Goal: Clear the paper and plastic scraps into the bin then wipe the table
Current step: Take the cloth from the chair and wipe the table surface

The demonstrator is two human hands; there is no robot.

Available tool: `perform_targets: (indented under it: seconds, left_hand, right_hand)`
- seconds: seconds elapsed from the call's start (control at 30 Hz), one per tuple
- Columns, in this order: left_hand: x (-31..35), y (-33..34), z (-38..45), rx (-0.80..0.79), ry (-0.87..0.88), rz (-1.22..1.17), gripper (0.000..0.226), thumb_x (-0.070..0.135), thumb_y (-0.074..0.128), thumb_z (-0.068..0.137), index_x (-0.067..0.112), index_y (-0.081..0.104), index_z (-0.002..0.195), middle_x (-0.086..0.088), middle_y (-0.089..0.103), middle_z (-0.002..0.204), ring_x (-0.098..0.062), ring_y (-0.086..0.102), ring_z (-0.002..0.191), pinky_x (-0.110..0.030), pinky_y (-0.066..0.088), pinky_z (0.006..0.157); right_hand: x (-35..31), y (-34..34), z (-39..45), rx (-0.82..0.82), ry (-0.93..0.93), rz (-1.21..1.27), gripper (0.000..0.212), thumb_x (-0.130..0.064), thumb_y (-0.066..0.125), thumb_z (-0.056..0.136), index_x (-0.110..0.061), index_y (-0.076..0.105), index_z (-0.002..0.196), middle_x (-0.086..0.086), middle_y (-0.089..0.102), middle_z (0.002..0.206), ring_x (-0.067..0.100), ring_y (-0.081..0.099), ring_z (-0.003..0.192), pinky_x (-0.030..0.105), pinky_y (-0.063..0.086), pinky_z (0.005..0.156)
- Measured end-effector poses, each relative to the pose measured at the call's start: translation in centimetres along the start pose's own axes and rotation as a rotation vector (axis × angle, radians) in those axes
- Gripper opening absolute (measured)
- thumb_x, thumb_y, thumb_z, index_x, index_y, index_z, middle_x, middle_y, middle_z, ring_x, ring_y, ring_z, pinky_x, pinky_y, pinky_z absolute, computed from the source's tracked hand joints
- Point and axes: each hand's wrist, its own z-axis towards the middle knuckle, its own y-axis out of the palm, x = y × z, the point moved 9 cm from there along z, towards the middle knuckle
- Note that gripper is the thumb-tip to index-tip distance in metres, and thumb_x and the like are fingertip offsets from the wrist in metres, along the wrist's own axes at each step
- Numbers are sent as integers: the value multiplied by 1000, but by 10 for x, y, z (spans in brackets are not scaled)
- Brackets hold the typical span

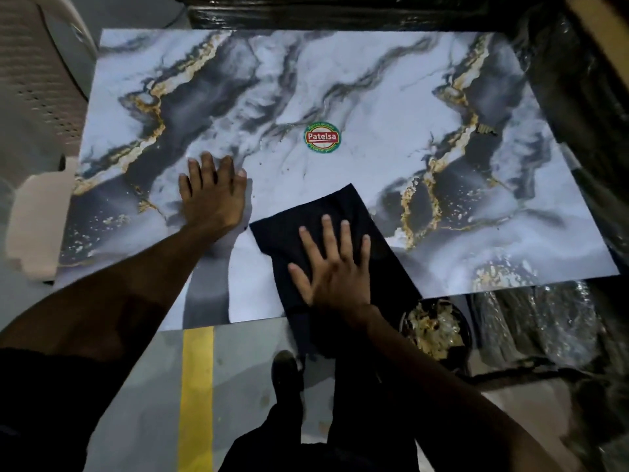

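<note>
Nearest the person, just off the counter's (391,97) near edge on the right hand's side, a dark bin (437,335) stands on the floor with pale crumpled scraps (432,330) already in it. On the counter itself no loose scraps show, so the clearing looks done and the wiping is under way. The right hand (335,270) lies flat with fingers spread and straight on a dark cloth (326,212), which sits at the near edge and hangs partly over it. The cloth looks soft, thin and light, likely to bunch or slide on the glossy marble-print surface, so a broad flat palm near its middle should drive it better than a pinch at a corner. Further in, beside the cloth, the left hand (212,195) presses open and flat on the bare counter, seemingly as a brace. Beyond both hands, toward the counter's middle, is a round red and green sticker (321,137).
</note>
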Motion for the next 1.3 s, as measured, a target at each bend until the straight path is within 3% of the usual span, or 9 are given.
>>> perform_targets:
  seconds: [0.1,0.3,0.4,0.5,0.63,0.73,1.0,1.17,1.3]
  left_hand:
    - [29,0,-10,120,89,53,57,44,21,101,16,38,148,-16,28,158,-37,20,147,-53,8,119]
    - [94,8,-3,145,163,38,59,39,22,96,15,41,147,-13,30,158,-35,23,147,-50,12,118]
    - [110,14,12,117,136,74,59,35,26,93,13,41,146,-15,33,156,-37,25,146,-50,15,116]
    - [118,21,20,91,86,99,60,33,28,91,14,39,148,-16,30,158,-38,25,145,-51,16,116]
    - [122,25,20,84,53,157,60,34,26,93,14,35,149,-18,29,157,-39,26,144,-53,21,115]
    - [121,23,22,93,40,189,61,35,26,92,13,34,149,-17,30,157,-38,27,144,-51,24,114]
    - [114,29,24,88,-24,167,66,39,25,94,10,24,153,-14,22,161,-32,17,150,-47,15,120]
    - [114,28,24,72,-51,144,71,41,24,92,7,23,154,-13,20,162,-30,16,150,-45,14,121]
    - [114,27,25,70,-67,156,71,42,23,91,7,24,154,-12,22,161,-29,16,151,-45,15,120]
  right_hand:
    - [70,-3,26,34,89,-44,65,-67,35,88,-39,38,146,7,34,156,36,33,142,63,20,111]
    - [214,-14,98,-134,372,31,69,-69,16,91,-40,6,153,3,-1,165,31,-3,150,63,0,116]
    - [196,-9,107,-114,283,-5,70,-66,15,90,-36,13,154,7,5,164,36,4,150,67,4,114]
    - [150,-12,94,-6,-28,-70,67,-65,30,89,-34,34,149,11,28,159,40,26,144,67,14,112]
    - [144,-13,105,-17,-268,-66,68,-68,37,87,-38,35,148,7,28,159,36,27,145,64,15,113]
    - [171,-14,166,-30,-275,-76,69,-70,31,85,-39,33,147,5,26,160,34,26,145,63,15,114]
    - [251,-27,318,-143,31,5,69,-67,16,93,-37,7,154,5,-1,164,34,-3,150,65,0,114]
    - [144,-16,245,-80,-359,-68,69,-64,19,89,-36,22,152,8,15,162,37,14,148,67,6,114]
    - [114,-11,252,-138,-525,-85,69,-70,17,89,-43,12,152,0,4,164,30,4,151,62,-1,116]
